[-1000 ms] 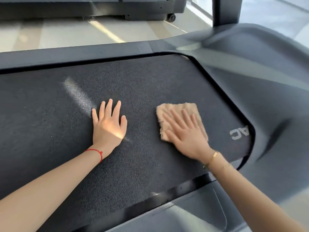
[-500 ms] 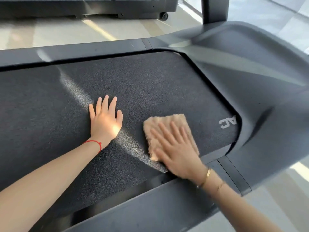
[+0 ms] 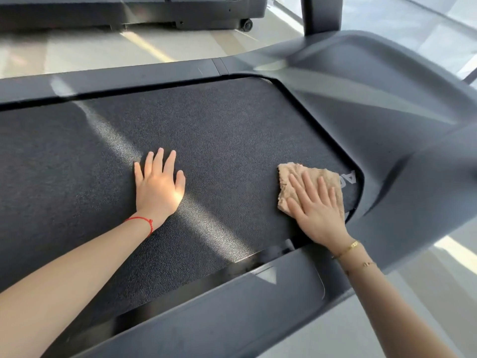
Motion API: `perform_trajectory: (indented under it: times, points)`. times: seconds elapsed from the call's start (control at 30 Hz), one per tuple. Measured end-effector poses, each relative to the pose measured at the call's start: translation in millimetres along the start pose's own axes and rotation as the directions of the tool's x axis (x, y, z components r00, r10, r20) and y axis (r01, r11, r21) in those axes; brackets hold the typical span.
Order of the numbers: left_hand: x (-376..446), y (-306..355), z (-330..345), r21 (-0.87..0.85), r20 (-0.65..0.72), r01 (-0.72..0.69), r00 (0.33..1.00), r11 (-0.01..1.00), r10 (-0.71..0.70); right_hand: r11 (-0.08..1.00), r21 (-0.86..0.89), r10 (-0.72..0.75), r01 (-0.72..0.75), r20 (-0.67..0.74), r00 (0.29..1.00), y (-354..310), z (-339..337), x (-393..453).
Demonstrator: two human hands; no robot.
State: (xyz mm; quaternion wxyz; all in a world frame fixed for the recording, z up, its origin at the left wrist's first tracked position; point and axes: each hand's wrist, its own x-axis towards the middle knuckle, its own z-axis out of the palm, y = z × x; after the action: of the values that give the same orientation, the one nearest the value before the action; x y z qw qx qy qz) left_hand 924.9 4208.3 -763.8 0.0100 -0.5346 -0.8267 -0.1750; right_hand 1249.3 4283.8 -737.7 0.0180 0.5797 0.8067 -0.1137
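The right grip (image 3: 318, 210), a bare hand, lies flat with its fingers straight and spread. It presses the tan cloth (image 3: 285, 182) down rather than clamping it. The cloth sits at the right of the frame, on the end of the treadmill belt (image 3: 219, 130). Its far edge is just against the white lettering (image 3: 351, 178) and close to the curved lip of the grey motor hood (image 3: 387, 104).

Half a second ago the same flat hand had the cloth nearer the middle of the belt, by the near edge and well apart from the lettering. It has since swept the cloth to the belt's end. I judge that this stroke has run out of room, and the next pass probably has to come back toward the middle or move to another strip.

The left grip (image 3: 160, 188) is also apart and flat. It rests palm down on the belt at centre frame and holds nothing, with a red cord (image 3: 140, 220) at its wrist. It has kept that spot throughout, bracing the body. A bright band of sunlight (image 3: 206, 228) crosses the belt between the two hands. The near side rail (image 3: 232, 319) fills the lower frame, and another machine (image 3: 129, 11) stands on the floor at the upper left.
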Motion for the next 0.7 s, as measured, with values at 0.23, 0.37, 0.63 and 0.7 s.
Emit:
perform_trajectory:
  times: [0.23,0.37,0.63,0.7]
  points:
    - [-1.8,-0.5,1.0,0.005,0.01,-0.01,1.0,1.0,0.01,0.965,-0.025,-0.261,0.261,-0.023,0.965,-10.0,13.7,-25.6]
    - [-1.9,-1.6,1.9,0.001,0.012,-0.009,1.0,1.0,0.009,1.0,-0.002,0.026,-0.026,-0.069,0.997,19.6,4.6,16.5]
    - [-0.1,-0.7,2.6,-0.002,0.036,0.0,0.999,1.0,0.0,0.998,0.055,0.015,-0.015,-0.002,1.0,-19.0,-8.5,104.7]
    - [2.3,-1.0,2.7,-0.01,0.052,0.009,0.999,1.0,-0.009,0.989,0.039,-0.14,0.14,0.011,0.99,-45.9,-2.3,101.6]
